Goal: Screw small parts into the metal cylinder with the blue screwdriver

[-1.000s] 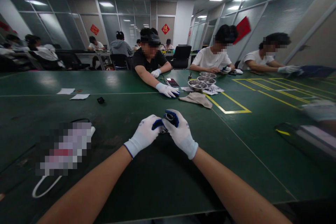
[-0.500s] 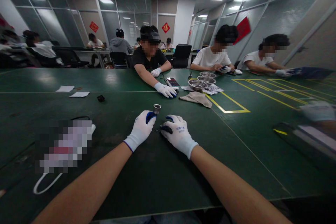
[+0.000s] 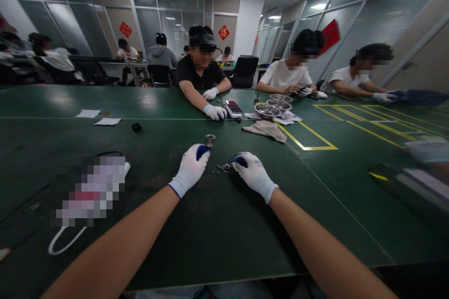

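A: What surrounds the hands in the head view?
B: Steel bowls [image 3: 267, 111] and a crumpled cloth [image 3: 265, 130] lie farther across the green desk [image 3: 210, 243]; a co-worker's gloved hand [image 3: 215, 112] rests beyond the metal cup [image 3: 210, 140].
A: And each grip?
B: The left grip [image 3: 192, 167] is closed on the cup, mouth up. The right grip [image 3: 253, 172] curls beside small metal parts [image 3: 221, 168] between the hands; whether it pinches any, one cannot tell.

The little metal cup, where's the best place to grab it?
Probably low around the outside of the cup, from the near left, where the left hand grips it. It's upright, round rim facing up, so a low grip should leave the opening free.
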